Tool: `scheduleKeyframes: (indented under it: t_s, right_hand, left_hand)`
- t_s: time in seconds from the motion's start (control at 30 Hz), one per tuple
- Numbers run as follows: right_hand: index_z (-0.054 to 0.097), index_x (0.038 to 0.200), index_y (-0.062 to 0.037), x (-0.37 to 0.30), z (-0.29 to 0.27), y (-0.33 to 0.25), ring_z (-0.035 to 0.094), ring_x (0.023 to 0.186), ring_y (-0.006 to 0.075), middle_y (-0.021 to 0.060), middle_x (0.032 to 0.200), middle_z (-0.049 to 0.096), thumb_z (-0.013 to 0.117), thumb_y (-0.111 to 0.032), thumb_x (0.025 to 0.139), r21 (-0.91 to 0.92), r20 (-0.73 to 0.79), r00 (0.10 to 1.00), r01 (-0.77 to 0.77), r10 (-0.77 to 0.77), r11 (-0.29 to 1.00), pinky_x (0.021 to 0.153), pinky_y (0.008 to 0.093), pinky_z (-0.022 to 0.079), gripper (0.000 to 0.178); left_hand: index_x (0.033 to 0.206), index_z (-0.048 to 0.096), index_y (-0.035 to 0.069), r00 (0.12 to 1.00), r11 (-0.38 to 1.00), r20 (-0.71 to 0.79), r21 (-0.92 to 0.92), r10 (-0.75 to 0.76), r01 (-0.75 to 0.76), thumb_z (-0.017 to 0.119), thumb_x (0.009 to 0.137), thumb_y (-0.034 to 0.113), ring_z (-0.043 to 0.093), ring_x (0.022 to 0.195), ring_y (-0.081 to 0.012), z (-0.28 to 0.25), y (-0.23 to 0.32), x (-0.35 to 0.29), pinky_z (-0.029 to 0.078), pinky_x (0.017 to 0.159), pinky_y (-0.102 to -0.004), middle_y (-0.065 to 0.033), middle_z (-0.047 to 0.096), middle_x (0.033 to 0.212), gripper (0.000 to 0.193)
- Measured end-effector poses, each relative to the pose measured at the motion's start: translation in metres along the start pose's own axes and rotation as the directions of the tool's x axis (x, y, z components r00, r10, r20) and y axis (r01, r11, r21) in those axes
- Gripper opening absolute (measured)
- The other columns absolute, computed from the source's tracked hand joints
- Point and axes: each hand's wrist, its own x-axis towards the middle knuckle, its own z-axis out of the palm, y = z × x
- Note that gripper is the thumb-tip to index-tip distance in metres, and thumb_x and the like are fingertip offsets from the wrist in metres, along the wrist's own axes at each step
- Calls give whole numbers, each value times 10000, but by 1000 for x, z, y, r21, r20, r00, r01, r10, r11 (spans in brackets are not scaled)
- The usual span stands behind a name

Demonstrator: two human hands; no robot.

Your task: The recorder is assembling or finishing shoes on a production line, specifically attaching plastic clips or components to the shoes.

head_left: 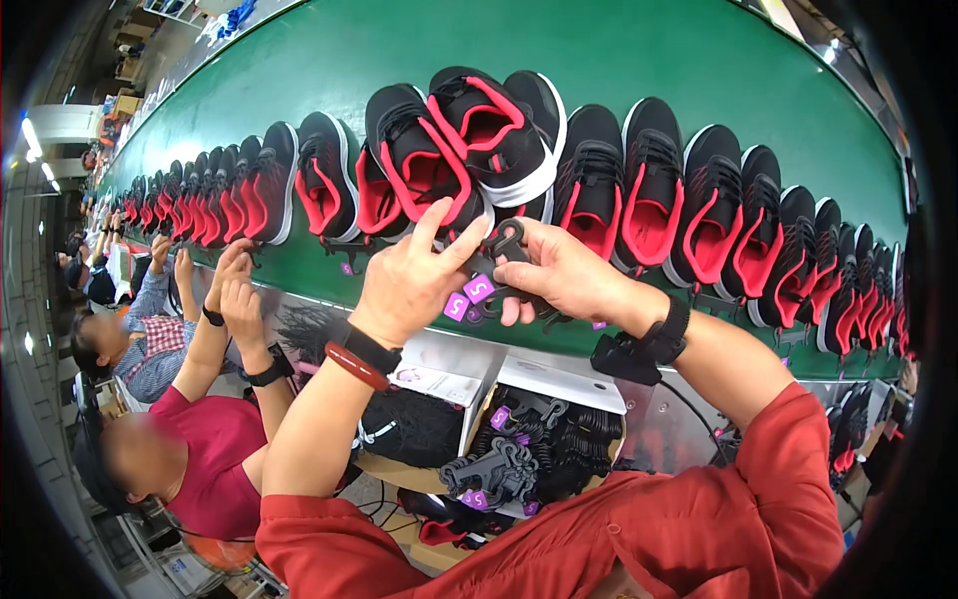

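Note:
My left hand (411,285) pinches the heel of a black sneaker (411,150) with a red lining, finger and thumb on either side of its collar. Black plastic shoe hangers (509,240) are gripped in my right hand (569,272), close to that heel. Purple tags (467,298) hang between my two hands; the hangers' lower parts are partly hidden by my fingers. Another pair of matching sneakers (484,125) with white soles lies just beyond, on top of the row.
A long row of sneakers (654,190) crosses the green table (619,50). Below its near edge, an open box (559,377) holds many black hangers (499,467); black laces (409,429) fill another box beside it. At left, a co-worker in a dark red shirt (215,454) works close by.

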Motion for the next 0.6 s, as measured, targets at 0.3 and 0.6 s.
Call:
scheduleKeyframes:
  t_s: [0.3, 0.6]
  right_hand:
    - [535, 1097, -8, 22, -30, -112, 631, 825, 200, 127, 907, 643, 629, -29, 769, -909, 176, 866, 325, -469, 259, 704, 341, 505, 341]
    - [590, 1072, -20, 87, -41, -86, 630, 847, 320, 170, 901, 656, 729, -202, 788, -873, 290, 892, 395, -347, 286, 757, 383, 497, 365]
  left_hand:
    - [1157, 615, 119, 936, 933, 76, -86, -345, 351, 614, 843, 70, 634, 755, -351, -29, -9, -11, 523, 631, -403, -162, 617, 990, 317]
    - [1055, 624, -13, 899, 889, 76, -134, -432, 439, 581, 861, 67, 605, 826, -405, -39, -22, -6, 494, 704, -439, -222, 636, 918, 214]
